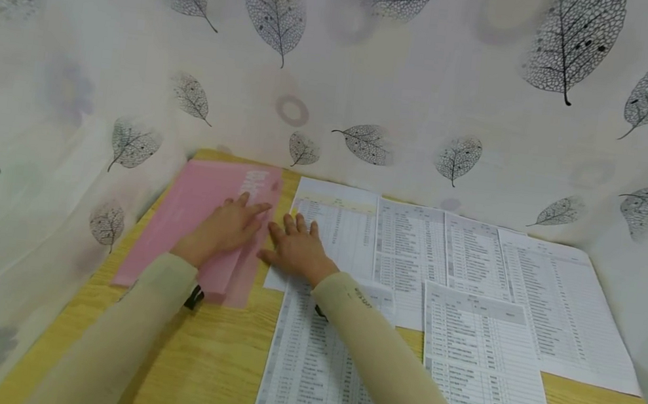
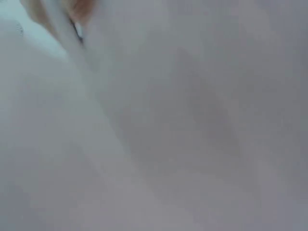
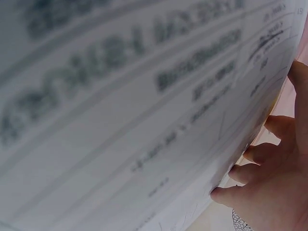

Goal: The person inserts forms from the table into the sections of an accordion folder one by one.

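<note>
A pink plastic folder [image 1: 197, 192] with white lettering near its top edge lies on the left of the wooden table. My left hand [image 1: 226, 226] rests flat on its right part, fingers spread. Just to the right, my right hand [image 1: 298, 250] lies with spread, nearly straight fingers over the left side of a printed sheet [image 1: 350, 231]. In the right wrist view, the fingertips of the right hand [image 3: 274, 168] touch down along the printed paper [image 3: 120, 134]. The left wrist view is mostly a blurred pale surface, with a bit of skin at the top left.
Several printed list sheets overlap across the table, one sheet [image 1: 295, 363] under my right forearm, another sheet [image 1: 484, 370] at the front right, and more along the back. Leaf-patterned white cloth [image 1: 251, 102] hangs behind and beside the table [image 1: 206, 361].
</note>
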The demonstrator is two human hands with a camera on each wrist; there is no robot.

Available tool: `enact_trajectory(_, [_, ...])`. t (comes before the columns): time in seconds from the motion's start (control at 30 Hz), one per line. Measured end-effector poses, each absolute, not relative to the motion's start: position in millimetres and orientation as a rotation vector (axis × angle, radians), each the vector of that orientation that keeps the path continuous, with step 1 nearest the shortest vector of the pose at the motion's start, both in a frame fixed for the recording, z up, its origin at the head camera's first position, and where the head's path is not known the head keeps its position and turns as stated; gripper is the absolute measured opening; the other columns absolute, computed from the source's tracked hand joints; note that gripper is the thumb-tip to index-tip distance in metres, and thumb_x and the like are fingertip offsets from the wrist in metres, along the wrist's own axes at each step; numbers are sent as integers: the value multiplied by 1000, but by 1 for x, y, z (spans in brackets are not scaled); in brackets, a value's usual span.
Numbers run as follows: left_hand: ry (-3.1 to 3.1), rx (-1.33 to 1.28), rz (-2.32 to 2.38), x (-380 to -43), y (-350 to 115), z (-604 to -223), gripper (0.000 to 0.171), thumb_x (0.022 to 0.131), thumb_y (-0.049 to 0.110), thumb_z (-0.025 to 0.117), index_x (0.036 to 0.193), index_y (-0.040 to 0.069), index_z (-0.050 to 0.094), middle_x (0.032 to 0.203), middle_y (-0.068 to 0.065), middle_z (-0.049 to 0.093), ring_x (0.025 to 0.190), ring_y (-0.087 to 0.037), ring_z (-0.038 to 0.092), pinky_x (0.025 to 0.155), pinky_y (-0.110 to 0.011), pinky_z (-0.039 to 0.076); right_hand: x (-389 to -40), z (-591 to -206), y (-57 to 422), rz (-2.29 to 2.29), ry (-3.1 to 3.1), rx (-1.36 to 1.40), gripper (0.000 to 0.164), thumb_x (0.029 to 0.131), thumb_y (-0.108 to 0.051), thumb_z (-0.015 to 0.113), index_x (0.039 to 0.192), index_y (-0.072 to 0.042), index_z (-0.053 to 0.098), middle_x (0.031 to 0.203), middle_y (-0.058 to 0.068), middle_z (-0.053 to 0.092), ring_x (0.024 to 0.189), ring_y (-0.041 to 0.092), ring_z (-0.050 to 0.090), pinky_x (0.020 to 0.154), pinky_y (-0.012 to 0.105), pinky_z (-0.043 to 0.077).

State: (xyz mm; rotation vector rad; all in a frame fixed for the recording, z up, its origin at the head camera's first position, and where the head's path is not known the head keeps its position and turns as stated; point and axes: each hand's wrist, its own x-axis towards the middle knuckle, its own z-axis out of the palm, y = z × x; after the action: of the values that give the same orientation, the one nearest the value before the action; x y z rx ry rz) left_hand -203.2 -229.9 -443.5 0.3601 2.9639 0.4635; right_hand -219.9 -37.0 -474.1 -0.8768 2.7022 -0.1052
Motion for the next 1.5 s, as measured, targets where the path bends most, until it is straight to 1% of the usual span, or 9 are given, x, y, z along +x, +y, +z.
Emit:
enact_trajectory(0.27, [2995, 463, 522, -208, -241, -431, 50, 106, 25, 48, 152, 6, 51, 154, -42, 42, 126, -60, 58, 104, -70, 48, -220, -472, -37, -91, 2694, -853, 81, 103, -73, 36, 170, -28, 22, 177, 13, 14, 164, 40, 11, 129, 64, 13])
enact_trajectory(0.6, [2973, 377, 610, -199, -247, -413, 51, 107, 27, 45, 156, 11, 48, 160, -39, 37, 139, -62, 46, 113, -73, 39, -220, -472, -38, -99, 2689, -866, 82, 103, -73, 37, 170, -28, 22, 177, 13, 14, 164, 40, 11, 129, 64, 13])
enact_trajectory(0.9, [2869, 375, 491, -197, -242, -408, 56, 107, 28, 46, 160, 10, 42, 159, -44, 32, 139, -63, 45, 113, -73, 38, -221, -473, -40, -135, 2688, -868, 82, 103, -73, 38, 169, -27, 24, 177, 14, 16, 164, 41, 11, 129, 64, 14])
enact_trajectory(1.07, [2847, 402, 465, -198, -234, -406, 55, 105, 26, 49, 157, 8, 46, 154, -46, 38, 124, -56, 62, 104, -67, 49, -223, -472, -36, -152, 2694, -862, 81, 103, -72, 39, 169, -27, 25, 176, 15, 17, 163, 42, 12, 129, 65, 14])
enact_trajectory(1.23, [2878, 379, 456, -199, -232, -410, 51, 103, 26, 52, 150, 7, 50, 148, -41, 47, 104, -45, 67, 94, -61, 55, -224, -474, -34, -171, 2683, -878, 81, 103, -71, 40, 169, -26, 24, 176, 16, 16, 163, 43, 12, 128, 66, 13])
enact_trajectory(1.3, [2916, 395, 472, -200, -236, -411, 49, 102, 23, 53, 148, 5, 52, 138, -37, 57, 96, -40, 67, 90, -58, 55, -223, -474, -34, -172, 2680, -884, 81, 103, -72, 40, 169, -26, 25, 176, 16, 16, 163, 43, 12, 128, 66, 14])
enact_trajectory(1.37, [2947, 398, 510, -200, -242, -409, 49, 101, 21, 53, 147, 5, 54, 110, -27, 69, 79, -31, 63, 80, -50, 55, -222, -474, -35, -158, 2683, -885, 82, 103, -72, 39, 169, -27, 24, 176, 15, 17, 163, 43, 12, 128, 66, 14])
enact_trajectory(1.43, [2982, 410, 557, -201, -249, -403, 49, 100, 19, 53, 147, 5, 57, 81, -15, 66, 65, -23, 55, 68, -42, 50, -222, -473, -36, -139, 2685, -884, 82, 103, -73, 38, 169, -27, 24, 176, 15, 17, 163, 42, 12, 128, 66, 15])
enact_trajectory(1.5, [3004, 417, 622, -202, -256, -395, 49, 99, 16, 52, 146, 5, 59, 67, -8, 57, 58, -18, 48, 61, -36, 44, -221, -472, -36, -130, 2686, -877, 83, 103, -74, 37, 169, -27, 23, 177, 14, 16, 163, 42, 12, 129, 65, 15])
